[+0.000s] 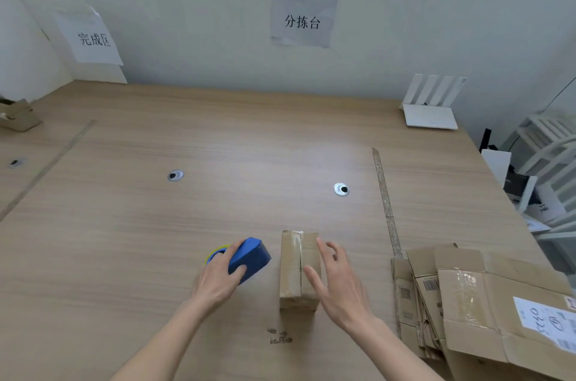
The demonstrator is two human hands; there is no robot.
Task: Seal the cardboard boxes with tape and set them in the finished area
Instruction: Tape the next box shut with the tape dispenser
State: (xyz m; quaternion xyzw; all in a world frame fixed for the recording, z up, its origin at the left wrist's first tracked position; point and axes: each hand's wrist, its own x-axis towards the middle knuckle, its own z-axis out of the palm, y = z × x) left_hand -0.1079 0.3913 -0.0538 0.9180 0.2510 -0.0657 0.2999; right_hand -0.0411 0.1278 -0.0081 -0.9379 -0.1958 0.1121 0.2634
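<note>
A small closed cardboard box [296, 268] lies on the wooden table [187, 209] near the front, its top seam running away from me. My right hand [336, 284] hovers over its right side with fingers spread and straight. Left of the box, my left hand [218, 277] grips a blue tape dispenser [251, 257] with a yellow-rimmed roll [216, 251] behind it. Dispenser and box are a short gap apart.
Flattened cardboard boxes [467, 302] are piled at the front right corner. A tape strip [386, 203] marks a line on the table's right part. A white router [431, 114] stands at the back right. Paper signs [93, 37] hang on the wall; cardboard scraps [17, 115] lie far left.
</note>
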